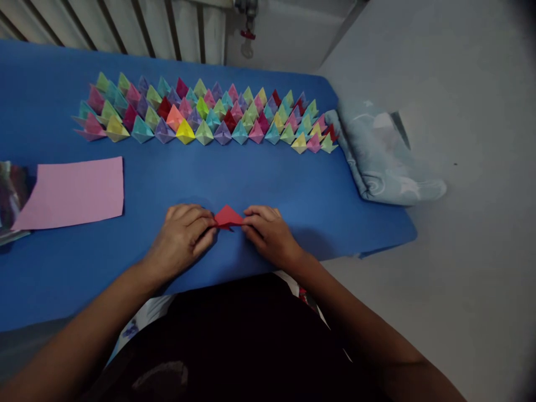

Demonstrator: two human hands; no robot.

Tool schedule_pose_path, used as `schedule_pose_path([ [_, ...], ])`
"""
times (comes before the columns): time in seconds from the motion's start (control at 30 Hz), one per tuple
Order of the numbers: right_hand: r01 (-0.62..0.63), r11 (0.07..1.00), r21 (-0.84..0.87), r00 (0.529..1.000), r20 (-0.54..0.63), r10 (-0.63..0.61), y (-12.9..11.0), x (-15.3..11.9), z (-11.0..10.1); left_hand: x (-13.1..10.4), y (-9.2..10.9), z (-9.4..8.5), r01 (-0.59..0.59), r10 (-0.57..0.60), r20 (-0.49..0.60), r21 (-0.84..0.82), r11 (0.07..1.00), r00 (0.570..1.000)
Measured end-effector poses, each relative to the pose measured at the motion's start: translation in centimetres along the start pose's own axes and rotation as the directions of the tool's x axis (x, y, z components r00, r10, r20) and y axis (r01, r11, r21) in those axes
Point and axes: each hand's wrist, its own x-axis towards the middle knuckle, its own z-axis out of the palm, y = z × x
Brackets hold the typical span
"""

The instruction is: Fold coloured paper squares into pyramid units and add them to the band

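A small red folded paper boat point(228, 215) is held low over the blue table, its peaked middle pointing away from me. My left hand point(184, 233) pinches its left end between thumb and fingers. On the other side, my right hand point(268, 230) grips the right end the same way, so the paper stretches between both hands. Beyond them stand several rows of folded paper boats point(204, 134) in pink, yellow, green, blue, purple and red, packed closely together. The fingertips hide both ends of the red paper.
A pink paper sheet point(79, 192) lies on the blue tabletop point(167, 173) to the left, beside a shiny plastic packet point(10, 195). At the right edge rests a folded grey-green cloth point(385, 159). A radiator point(125, 28) and a wall point(469, 167) border the table.
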Motion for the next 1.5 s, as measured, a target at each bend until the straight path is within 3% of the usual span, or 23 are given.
schedule_pose_path([
  [0.37, -0.193, 0.978, 0.074, 0.981, 0.018, 0.192, -0.8, 1.3, -0.2, 0.8, -0.1, 0.5, 0.232, -0.232, 0.005, -0.014, 0.973, 0.973],
  [0.97, -0.197, 0.980, 0.003, 0.979, -0.052, 0.197, -1.1, 1.8, 0.1, 2.1, 0.7, -0.1, 0.295, -0.318, 0.125, 0.170, 0.940, 0.940],
  [1.3, -0.192, 0.981, -0.025, 0.981, -0.035, 0.191, -1.1, 2.2, 0.0, 1.9, 0.9, 0.3, 0.248, -0.265, 0.021, 0.287, 0.925, 0.964],
  [1.4, -0.183, 0.983, -0.028, 0.983, -0.031, 0.182, -1.2, 2.2, -0.1, 1.6, 1.0, 0.4, 0.161, -0.156, -0.038, 0.310, 0.937, 0.987],
  [1.5, -0.199, 0.978, -0.055, 0.980, -0.018, 0.198, -1.3, 2.3, -0.3, 1.3, 1.2, 0.7, -0.032, 0.045, -0.034, 0.321, 0.946, 0.998],
])
